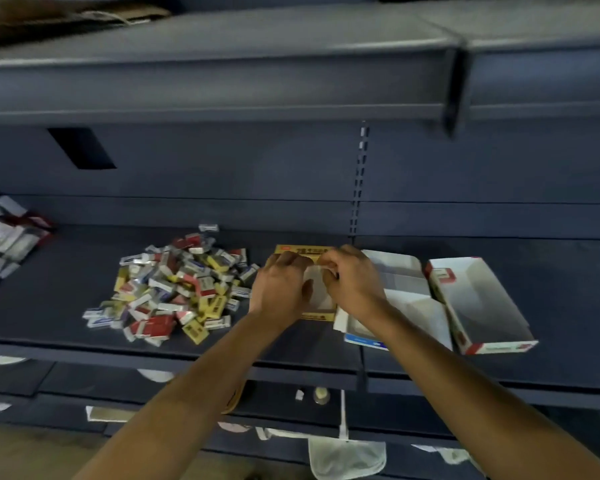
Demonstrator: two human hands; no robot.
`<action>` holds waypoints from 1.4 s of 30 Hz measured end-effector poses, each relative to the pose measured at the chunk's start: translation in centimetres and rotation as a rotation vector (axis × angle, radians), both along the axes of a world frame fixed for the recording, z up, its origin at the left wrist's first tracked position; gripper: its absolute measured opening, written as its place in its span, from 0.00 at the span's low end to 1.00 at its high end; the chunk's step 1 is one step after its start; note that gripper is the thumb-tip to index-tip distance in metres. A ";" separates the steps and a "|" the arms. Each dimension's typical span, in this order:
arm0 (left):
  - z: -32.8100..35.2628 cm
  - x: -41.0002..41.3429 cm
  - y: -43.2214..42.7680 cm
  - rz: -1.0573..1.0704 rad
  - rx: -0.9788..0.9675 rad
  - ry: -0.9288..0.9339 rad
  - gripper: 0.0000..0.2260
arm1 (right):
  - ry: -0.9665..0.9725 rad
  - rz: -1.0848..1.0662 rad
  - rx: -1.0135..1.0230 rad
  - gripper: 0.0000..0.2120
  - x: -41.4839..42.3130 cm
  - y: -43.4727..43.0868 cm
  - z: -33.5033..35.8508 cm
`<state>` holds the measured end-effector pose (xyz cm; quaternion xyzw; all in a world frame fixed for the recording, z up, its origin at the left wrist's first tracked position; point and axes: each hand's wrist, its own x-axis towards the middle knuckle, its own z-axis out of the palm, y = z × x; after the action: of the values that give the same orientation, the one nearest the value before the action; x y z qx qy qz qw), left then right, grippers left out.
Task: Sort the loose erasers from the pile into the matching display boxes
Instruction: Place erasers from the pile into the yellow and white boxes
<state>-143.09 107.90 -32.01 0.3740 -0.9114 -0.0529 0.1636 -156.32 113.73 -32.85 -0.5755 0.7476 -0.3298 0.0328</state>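
Heap of loose small erasers in red, yellow and blue-and-white sleeves [174, 289]: on the dark grey metal shelf [49, 299], just left of both hands, so the left hand [281, 289] is nearer.

Yellow cardboard display box [303, 251]: directly under the hands, long axis running away from the person.

Left hand and right hand [352, 285]: fingers curled over the box's far end. Too blurred to tell if they pinch anything.

White box with blue front [409, 299] and white box with red trim [478, 299]: to the right.

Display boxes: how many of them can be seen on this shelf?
3. A yellow box lies beside the eraser pile, a blue-edged white box right of it, and a red-and-white box farthest right. The blurred heap at far left may hide more.
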 end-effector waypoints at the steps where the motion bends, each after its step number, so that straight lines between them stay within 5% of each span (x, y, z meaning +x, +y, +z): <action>1: 0.2 1.3 -0.8 0.009 -0.005 0.009 0.16 | -0.010 0.018 0.000 0.09 1.3 -0.8 0.1; 22: -0.8 24.7 -16.1 0.287 0.046 0.063 0.13 | -0.069 0.181 -0.053 0.05 18.9 -14.9 0.1; 34: -1.4 23.4 -20.5 0.167 0.192 0.107 0.11 | -0.076 0.079 0.084 0.07 17.5 -17.9 0.1; 42: -1.0 22.1 -20.9 -0.018 0.282 0.109 0.15 | -0.165 0.231 0.213 0.20 18.6 -17.3 0.3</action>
<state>-121.02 87.03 -33.01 0.3814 -0.8880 -0.2023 0.1581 -137.74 96.41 -32.55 -0.6218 0.7020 -0.2887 0.1926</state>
